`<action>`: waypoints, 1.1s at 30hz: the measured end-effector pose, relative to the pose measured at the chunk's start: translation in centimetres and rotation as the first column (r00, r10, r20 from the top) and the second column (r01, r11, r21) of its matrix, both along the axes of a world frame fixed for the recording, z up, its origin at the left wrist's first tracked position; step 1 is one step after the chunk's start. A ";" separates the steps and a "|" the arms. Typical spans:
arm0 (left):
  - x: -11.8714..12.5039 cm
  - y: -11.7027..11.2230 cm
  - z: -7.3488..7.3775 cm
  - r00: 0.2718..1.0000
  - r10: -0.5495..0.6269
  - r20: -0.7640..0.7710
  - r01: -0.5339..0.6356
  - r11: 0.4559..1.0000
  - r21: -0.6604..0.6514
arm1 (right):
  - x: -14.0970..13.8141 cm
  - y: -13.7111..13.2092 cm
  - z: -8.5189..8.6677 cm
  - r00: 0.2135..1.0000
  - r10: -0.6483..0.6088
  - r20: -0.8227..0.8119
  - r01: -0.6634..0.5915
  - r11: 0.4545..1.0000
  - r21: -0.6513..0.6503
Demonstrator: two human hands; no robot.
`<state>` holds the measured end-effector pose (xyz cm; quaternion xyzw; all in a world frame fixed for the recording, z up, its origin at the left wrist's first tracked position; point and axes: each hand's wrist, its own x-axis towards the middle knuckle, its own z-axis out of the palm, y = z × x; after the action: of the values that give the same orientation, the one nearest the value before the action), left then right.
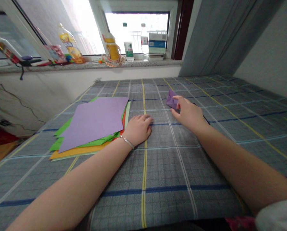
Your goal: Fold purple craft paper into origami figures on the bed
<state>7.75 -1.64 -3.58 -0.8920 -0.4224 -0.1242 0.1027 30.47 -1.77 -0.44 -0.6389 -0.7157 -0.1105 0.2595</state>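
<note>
The right hand [188,114] was pinching a folded purple paper [171,100] between thumb and fingers, far and right on the checked cloth cover [157,160]. The left hand [138,129] rested there with fingers little curled, just right of a stack of coloured paper [80,153] (a lilac sheet [92,123] lay on its top).

Both forearms are bare from the wrist up, and the left hand [138,130] and right hand [188,115] carry no gloves. Fitted on the left wrist: one slim, polished silver bangle [127,142]. The right arm shows a white fabric sleeve [278,216] at the lower frame edge, its type indeterminate. No other worn items confirmed.
</note>
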 end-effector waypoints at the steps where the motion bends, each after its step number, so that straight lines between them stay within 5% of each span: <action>1: -0.2 -0.1 0.5 0.998 0.061 -0.017 -0.061 0.998 0.029 | 0.0 -0.4 -0.1 0.999 0.044 -0.013 -0.045 0.999 -0.027; 3: -0.9 -0.3 1.4 0.974 0.219 -0.057 -0.216 0.974 0.062 | 0.1 -1.1 -0.4 0.994 0.105 -0.034 -0.108 0.991 -0.084; 6: -2.1 0.0 2.6 0.858 0.491 -0.148 -0.497 0.868 0.001 | 0.4 -1.6 -1.2 0.988 0.154 -0.020 -0.155 0.974 -0.168; 8: -3.0 0.2 3.0 0.806 0.555 -0.204 -0.578 0.813 -0.073 | 0.4 -1.6 -1.8 0.983 0.186 -0.004 -0.182 0.959 -0.217; 14: -4.7 0.1 3.4 0.761 0.583 -0.284 -0.634 0.762 -0.133 | -0.3 -1.7 -3.0 0.946 0.305 0.108 -0.262 0.919 -0.293; 22: -5.3 0.1 3.9 0.816 0.481 -0.321 -0.547 0.822 -0.159 | -0.2 -1.7 -2.8 0.939 0.312 0.146 -0.259 0.919 -0.296; 33: -4.9 -0.6 5.1 0.791 0.507 -0.342 -0.583 0.795 -0.170 | 0.0 -1.6 -2.7 0.920 0.344 0.187 -0.277 0.909 -0.311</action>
<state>2.86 -2.21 1.55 -0.7440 -0.6573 0.0959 0.0721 30.48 -3.37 -3.12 -0.5282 -0.8429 -0.0413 0.0940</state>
